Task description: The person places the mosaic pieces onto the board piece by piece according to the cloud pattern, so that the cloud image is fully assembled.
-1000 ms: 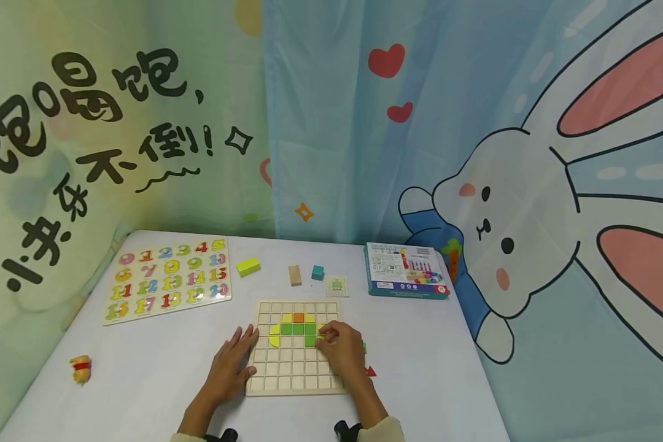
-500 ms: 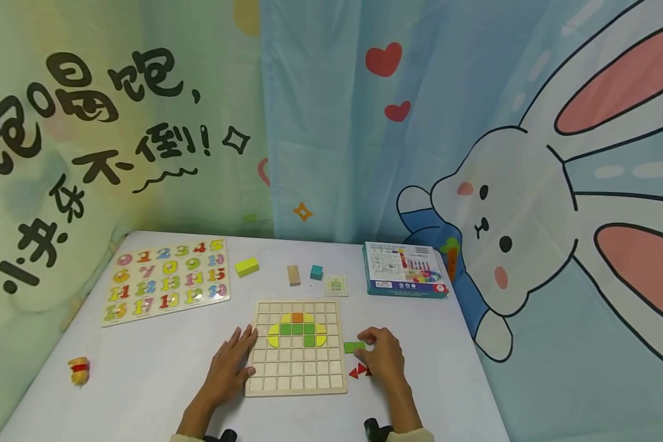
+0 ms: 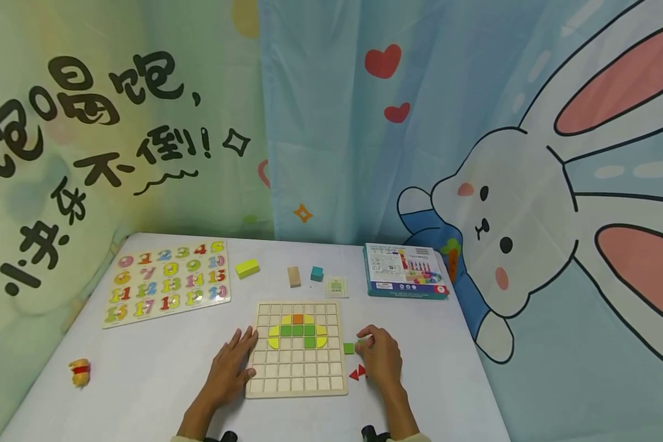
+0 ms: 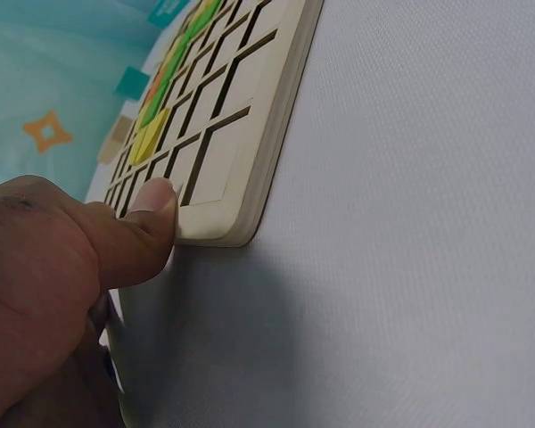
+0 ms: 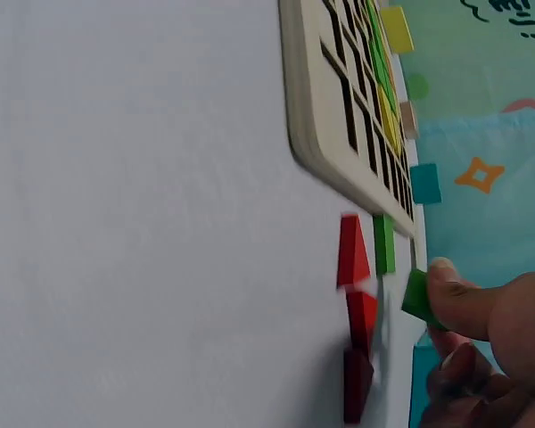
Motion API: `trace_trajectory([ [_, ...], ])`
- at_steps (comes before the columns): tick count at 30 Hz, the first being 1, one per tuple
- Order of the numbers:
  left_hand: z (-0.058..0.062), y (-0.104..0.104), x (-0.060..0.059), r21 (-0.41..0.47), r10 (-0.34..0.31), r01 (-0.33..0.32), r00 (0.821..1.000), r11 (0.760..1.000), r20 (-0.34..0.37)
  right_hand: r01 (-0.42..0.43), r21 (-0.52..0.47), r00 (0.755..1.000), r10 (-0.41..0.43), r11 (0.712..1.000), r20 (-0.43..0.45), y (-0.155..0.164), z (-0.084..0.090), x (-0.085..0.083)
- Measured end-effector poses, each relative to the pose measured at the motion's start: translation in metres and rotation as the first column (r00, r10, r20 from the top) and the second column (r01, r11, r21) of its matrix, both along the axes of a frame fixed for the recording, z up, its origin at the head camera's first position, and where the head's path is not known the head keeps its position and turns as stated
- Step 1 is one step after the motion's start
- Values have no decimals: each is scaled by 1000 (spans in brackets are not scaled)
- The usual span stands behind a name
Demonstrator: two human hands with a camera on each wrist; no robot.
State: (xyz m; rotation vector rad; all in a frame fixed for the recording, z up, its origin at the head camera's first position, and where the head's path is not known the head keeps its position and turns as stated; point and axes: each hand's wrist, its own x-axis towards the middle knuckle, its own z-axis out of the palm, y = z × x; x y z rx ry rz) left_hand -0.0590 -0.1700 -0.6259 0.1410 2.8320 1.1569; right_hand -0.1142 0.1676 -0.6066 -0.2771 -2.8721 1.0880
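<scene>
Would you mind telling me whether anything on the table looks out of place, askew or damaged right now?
Nothing stands out. The grid board lies flat and square, steadied by the left hand. The right hand pinches a green tile beside another green tile and red triangles. Loose blocks lie behind, tidy.

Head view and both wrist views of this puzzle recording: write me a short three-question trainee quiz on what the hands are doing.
1. True or false: the right hand pinches a small green square tile.
2. What does the left hand rest against? A) blue printed box B) pale wooden grid board C) number puzzle board
3. Which colour are the triangular pieces lying by the right hand?

Key:
1. True; its grip is thumb and fingertips on the tile, off the board's right edge.
2. B, the pale wooden grid board; the thumb touches its corner.
3. Red.
</scene>
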Motion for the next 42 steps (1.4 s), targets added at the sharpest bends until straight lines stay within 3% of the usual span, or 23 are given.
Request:
trace_trajectory([
  [7, 1, 0, 1, -10, -1, 1, 1000, 1000, -2, -20, -68, 993, 12, 997, -119, -30, 1, 7],
  [16, 1, -1, 1, -20, -6, 6, 1000, 1000, 8, -129, -107, 987, 117, 986, -113, -78, 2, 2],
  [22, -1, -1, 1, -17, -6, 6, 1000, 1000, 7, -193, -55, 976, 185, 980, -116, -102, -3, -7],
  [33, 1, 0, 1, -19, -5, 6, 1000, 1000, 20, -220, 32, 969, 222, 975, -108, -111, -5, -10],
  [42, -3, 0, 0, -20, -3, 3, 1000, 1000, -19, -237, 59, 961, 243, 970, -132, -109, -6, -12],
])
